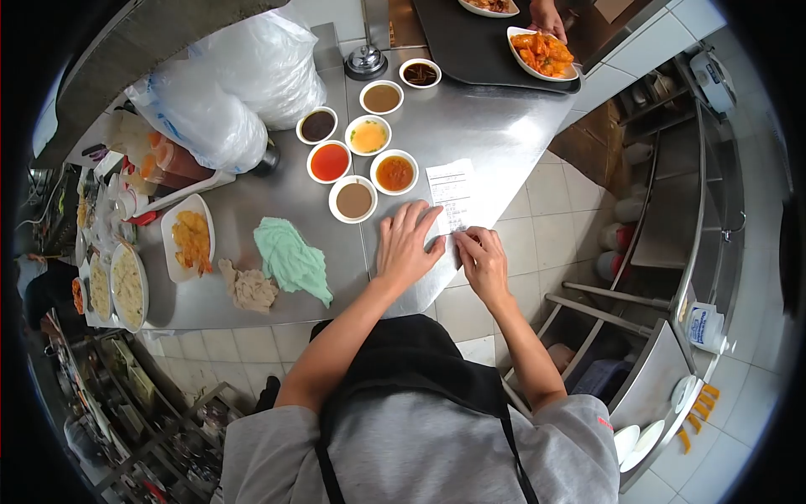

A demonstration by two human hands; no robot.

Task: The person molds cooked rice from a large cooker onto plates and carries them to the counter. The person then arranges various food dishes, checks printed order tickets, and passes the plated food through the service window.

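A white printed receipt (451,186) lies on the steel counter near its right edge. My left hand (409,248) rests flat with fingers spread, its fingertips at the receipt's lower left side. At the receipt's bottom edge, my right hand (484,265) has thumb and forefinger closed on the paper. Just beyond my left hand stand several small white sauce cups, among them a brown one (353,201), an orange-brown one (395,174) and a red one (328,161).
A green cloth (290,259) and a beige cloth (248,286) lie left, beside a dish of fried food (192,238). Plastic bags (239,84) and a call bell (365,61) stand farther back. Another person's hand (547,17) touches an orange dish (541,55) on a black tray (466,50).
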